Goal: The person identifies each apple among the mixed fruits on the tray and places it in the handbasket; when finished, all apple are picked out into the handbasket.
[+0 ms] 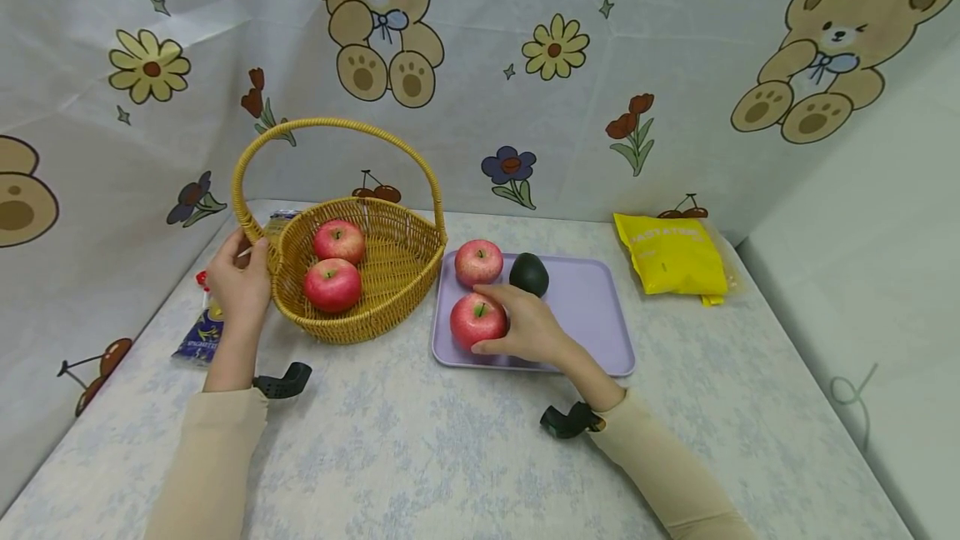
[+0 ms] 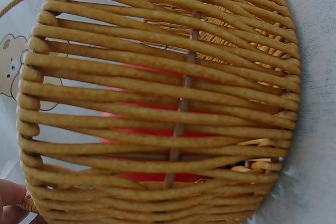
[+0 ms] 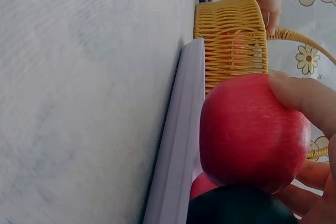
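Observation:
My left hand (image 1: 242,277) pinches the base of the handle of a yellow wicker basket (image 1: 363,329) at its left side. Two red apples (image 1: 333,285) lie in the basket's left half. With thumb and fingers around it, my right hand (image 1: 531,325) holds another red apple (image 1: 477,322) over the front left part of a lilac tray (image 1: 592,315). Behind it on the tray are one more apple (image 1: 478,262) and a dark green avocado (image 1: 528,275). The right wrist view shows the gripped apple (image 3: 252,132) close up, the avocado (image 3: 239,205) below it.
A yellow packet (image 1: 671,257) lies at the back right of the table. To the left, partly behind my left arm, sits a blue spaghetti bag (image 1: 201,338). A cloth with printed bears hangs behind the table. The basket's tall handle (image 1: 330,122) arches above it.

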The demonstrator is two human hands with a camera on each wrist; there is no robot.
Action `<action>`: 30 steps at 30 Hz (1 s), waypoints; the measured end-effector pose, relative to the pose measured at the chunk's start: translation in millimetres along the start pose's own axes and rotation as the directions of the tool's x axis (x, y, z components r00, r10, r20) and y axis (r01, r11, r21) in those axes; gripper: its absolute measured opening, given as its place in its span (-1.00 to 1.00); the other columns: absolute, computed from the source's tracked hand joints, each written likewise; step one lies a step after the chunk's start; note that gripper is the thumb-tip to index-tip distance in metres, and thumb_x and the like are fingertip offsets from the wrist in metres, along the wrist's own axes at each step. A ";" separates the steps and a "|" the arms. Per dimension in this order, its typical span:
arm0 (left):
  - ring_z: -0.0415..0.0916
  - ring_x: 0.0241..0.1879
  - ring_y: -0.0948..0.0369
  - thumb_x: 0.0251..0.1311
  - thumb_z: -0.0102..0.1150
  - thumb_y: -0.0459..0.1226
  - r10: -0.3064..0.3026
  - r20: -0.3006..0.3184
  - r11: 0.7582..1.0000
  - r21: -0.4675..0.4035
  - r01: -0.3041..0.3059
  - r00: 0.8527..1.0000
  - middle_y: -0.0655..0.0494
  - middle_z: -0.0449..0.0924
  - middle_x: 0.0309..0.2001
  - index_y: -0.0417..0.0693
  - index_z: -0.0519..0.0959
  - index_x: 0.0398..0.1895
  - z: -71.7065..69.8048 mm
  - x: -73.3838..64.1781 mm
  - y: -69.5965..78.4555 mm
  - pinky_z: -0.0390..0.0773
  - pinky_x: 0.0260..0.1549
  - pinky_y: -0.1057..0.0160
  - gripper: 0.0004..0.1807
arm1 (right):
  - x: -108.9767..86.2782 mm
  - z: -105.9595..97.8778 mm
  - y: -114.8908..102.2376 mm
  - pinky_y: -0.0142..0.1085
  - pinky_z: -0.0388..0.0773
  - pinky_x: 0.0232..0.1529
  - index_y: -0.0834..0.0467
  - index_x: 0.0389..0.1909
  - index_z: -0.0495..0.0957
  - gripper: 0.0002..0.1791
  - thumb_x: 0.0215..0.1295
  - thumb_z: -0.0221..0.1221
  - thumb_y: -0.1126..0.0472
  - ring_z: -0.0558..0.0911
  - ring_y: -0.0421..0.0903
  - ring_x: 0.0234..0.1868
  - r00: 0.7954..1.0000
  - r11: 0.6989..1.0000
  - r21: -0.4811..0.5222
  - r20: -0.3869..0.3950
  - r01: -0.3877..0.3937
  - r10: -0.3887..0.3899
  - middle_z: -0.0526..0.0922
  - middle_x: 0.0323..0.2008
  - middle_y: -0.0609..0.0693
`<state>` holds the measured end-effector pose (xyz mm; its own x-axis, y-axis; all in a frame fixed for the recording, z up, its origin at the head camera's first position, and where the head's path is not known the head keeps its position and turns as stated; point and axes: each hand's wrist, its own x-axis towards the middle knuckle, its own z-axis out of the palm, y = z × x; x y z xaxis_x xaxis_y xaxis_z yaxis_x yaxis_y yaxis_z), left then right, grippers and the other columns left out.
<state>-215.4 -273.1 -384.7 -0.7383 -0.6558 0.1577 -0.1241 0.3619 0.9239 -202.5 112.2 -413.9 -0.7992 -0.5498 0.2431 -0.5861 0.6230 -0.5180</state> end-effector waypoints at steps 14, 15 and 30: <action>0.53 -0.10 0.40 0.40 0.04 -0.08 -0.002 -0.001 1.000 -0.011 0.002 1.000 0.05 0.57 0.21 0.17 0.49 0.30 0.4 -0.3 -0.1 0.56 -0.02 0.39 -0.57 | -0.6 -19.6 -14.1 -0.14 0.63 -0.01 0.20 0.25 0.42 -0.14 -0.16 0.52 0.12 0.54 -0.05 0.08 0.988 0.970 0.236 -0.150 0.065 -0.030 0.54 0.14 0.05; 0.53 -0.11 0.40 0.40 0.04 -0.09 -0.001 -0.001 1.000 -0.013 0.001 1.000 0.05 0.57 0.21 0.17 0.49 0.30 0.6 -0.4 -0.1 0.56 -0.03 0.39 -0.57 | -1.0 -21.1 -16.1 -0.13 0.63 0.00 0.21 0.25 0.42 -0.14 -0.16 0.52 0.13 0.53 -0.04 0.10 0.988 0.966 0.250 -0.154 0.067 -0.029 0.53 0.14 0.05; 0.52 -0.14 0.44 0.39 0.05 -0.10 0.008 -0.007 1.000 -0.021 -0.008 1.000 0.03 0.58 0.20 0.15 0.51 0.29 0.4 -0.6 -0.5 0.53 -0.10 0.45 -0.57 | 23.2 -38.1 -58.7 -0.20 0.61 -0.09 0.04 0.30 0.41 -0.17 -0.10 0.48 0.15 0.48 -0.13 0.07 0.972 0.942 0.326 -0.237 0.082 -0.003 0.50 0.12 -0.04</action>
<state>-215.1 -272.7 -385.3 -0.7345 -0.6577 0.1672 -0.1043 0.3529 0.9298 -191.7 84.1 -346.6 -0.8061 -0.4042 0.4322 -0.5746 0.3603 -0.7348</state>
